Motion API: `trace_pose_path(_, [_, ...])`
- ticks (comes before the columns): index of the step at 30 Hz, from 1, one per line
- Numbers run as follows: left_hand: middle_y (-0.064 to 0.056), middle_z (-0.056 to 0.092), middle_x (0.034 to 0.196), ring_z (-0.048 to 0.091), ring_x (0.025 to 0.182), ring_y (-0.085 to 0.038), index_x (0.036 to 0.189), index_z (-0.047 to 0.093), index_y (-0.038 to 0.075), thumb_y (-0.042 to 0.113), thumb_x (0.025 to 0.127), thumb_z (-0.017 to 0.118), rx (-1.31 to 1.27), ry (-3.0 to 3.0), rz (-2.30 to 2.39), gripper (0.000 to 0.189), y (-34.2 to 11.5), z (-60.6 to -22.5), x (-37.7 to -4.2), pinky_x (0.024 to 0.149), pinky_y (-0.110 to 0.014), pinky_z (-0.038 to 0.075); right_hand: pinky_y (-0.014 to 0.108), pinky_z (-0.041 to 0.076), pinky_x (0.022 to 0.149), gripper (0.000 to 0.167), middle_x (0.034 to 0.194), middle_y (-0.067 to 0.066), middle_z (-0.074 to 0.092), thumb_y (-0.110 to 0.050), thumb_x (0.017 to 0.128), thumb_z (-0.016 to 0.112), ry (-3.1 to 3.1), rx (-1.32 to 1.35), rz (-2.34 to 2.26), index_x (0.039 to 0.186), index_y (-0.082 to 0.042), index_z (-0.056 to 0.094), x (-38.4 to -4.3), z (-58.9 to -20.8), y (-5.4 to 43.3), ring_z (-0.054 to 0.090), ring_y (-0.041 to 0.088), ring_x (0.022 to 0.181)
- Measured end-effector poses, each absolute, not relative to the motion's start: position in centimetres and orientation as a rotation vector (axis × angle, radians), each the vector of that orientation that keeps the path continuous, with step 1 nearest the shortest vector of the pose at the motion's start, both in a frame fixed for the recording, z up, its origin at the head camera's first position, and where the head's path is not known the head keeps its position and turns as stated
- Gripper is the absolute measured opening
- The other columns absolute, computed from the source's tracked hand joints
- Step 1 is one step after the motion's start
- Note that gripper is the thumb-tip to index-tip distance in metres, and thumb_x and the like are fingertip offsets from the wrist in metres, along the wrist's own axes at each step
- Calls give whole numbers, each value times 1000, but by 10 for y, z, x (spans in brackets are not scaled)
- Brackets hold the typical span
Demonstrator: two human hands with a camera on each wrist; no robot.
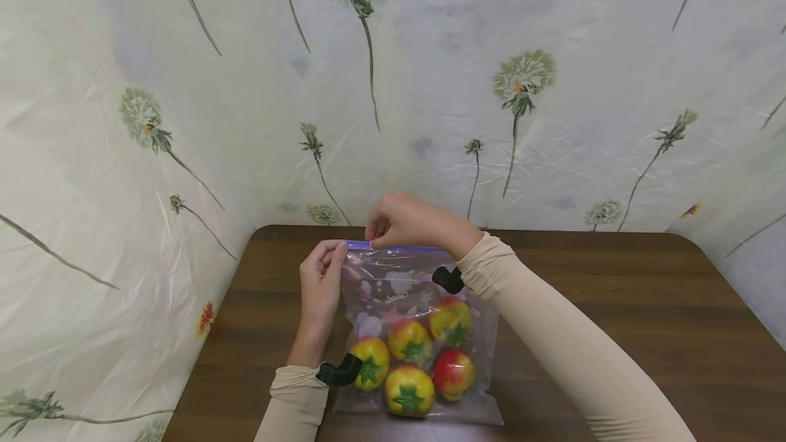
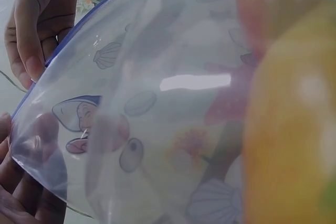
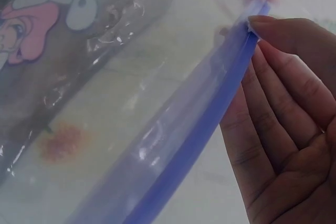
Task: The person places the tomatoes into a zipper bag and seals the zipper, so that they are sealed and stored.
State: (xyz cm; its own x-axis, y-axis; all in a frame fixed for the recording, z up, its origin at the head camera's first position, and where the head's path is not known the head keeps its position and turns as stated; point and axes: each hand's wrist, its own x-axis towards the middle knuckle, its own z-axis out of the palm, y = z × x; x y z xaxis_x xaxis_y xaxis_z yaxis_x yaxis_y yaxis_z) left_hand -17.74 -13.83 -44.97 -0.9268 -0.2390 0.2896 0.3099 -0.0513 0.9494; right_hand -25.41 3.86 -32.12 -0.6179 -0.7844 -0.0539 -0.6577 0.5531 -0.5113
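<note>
A see-through zip bag [image 1: 393, 285] with a blue-purple zip strip [image 3: 194, 150] and printed cartoon sea figures hangs over the table. Inside, in its lower half, are several yellow-red toy fruits [image 1: 409, 389] with green star-shaped leaves. My left hand [image 1: 319, 285] pinches the bag's top left corner, thumb in front. Close beside it, my right hand [image 1: 417, 224] reaches across the top and pinches the zip strip between thumb and fingers. A small whitish slider [image 3: 250, 26] shows at the right thumb tip. One yellow fruit [image 2: 294, 119] fills the right of the left wrist view.
The brown wooden table [image 1: 571, 305] extends to both sides of the bag. Behind it and to the left hangs a pale sheet [image 1: 430, 87] printed with dandelions. A black wrist mount [image 1: 340, 370] on the left arm overlaps the bag's lower left side.
</note>
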Motion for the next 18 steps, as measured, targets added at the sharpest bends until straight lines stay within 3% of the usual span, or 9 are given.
trace_pose_path(18, [7,71,69,63,55,-7,98,67,-10,15,102,65,-91,-1826,-2064,25,-139,-449,-177,53,-18,48,26,62,81,7,92,3,80,-14,92,77,2482,-1258,-643,95,-9,81,-257,-321,45,75,12,85])
